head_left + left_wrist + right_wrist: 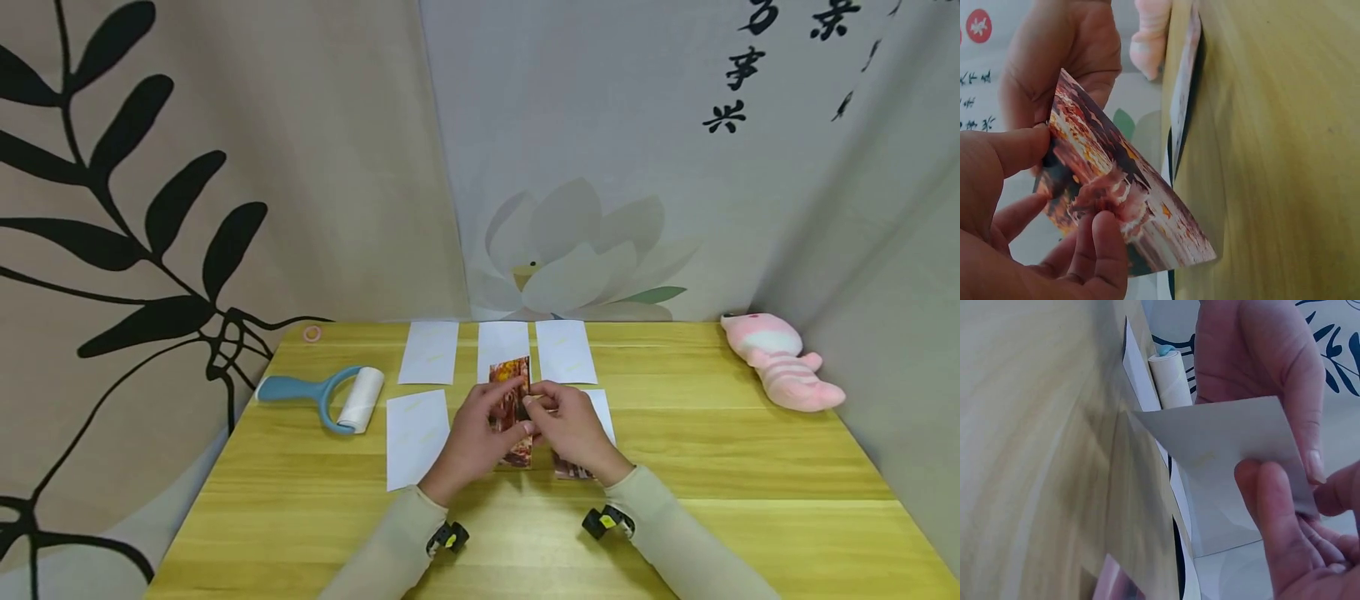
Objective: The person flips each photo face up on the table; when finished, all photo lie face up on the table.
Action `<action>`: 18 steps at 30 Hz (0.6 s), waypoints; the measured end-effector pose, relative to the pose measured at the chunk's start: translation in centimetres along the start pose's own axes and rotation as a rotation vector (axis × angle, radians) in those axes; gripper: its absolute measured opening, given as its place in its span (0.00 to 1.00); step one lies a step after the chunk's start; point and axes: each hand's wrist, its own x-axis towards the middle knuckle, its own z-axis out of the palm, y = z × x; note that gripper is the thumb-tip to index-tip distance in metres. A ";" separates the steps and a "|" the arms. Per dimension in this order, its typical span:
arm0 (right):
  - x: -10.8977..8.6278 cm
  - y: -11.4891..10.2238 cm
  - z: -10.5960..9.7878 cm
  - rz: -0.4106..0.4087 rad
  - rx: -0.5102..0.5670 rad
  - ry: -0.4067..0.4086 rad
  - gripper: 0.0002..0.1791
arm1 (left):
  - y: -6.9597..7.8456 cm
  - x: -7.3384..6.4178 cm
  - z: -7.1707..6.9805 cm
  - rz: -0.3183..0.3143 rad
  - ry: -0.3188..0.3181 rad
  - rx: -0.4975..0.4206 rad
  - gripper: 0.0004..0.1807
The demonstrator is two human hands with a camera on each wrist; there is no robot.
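head: red-orange photo card [512,408] held tilted over mid table [750,467], btwn l hand [480,429] & r hand [573,425], both angled inward. l wrist: busy print side, l hand curled at it. r wrist: plain pale back; r hand pinches edge.

1. Backdrop cloth [600,92]: black brushed characters [743,67] reading downward 万事兴; another, alongside, is unclear.
2. Red round seal [979,25] on the cloth: one white character, illegible.
3. White cards [417,437]: faint yellow print, illegible.

Red-orange patterned card [1119,187], blue-and-white roller [322,393], pink striped plush [783,364]
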 end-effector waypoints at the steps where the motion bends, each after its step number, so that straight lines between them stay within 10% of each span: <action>1: 0.0 0.1 0.0 0.004 0.000 0.005 0.18 | 0.0 0.0 0.1 0.001 0.004 0.010 0.35; 9: 0.0 0.4 -0.4 -0.006 -0.061 0.038 0.18 | 0.0 0.0 -0.4 -0.029 0.056 0.027 0.30; 18: -0.7 -0.4 -1.2 -0.026 -0.076 0.056 0.19 | -1.9 0.0 -2.4 -0.217 0.164 -0.217 0.24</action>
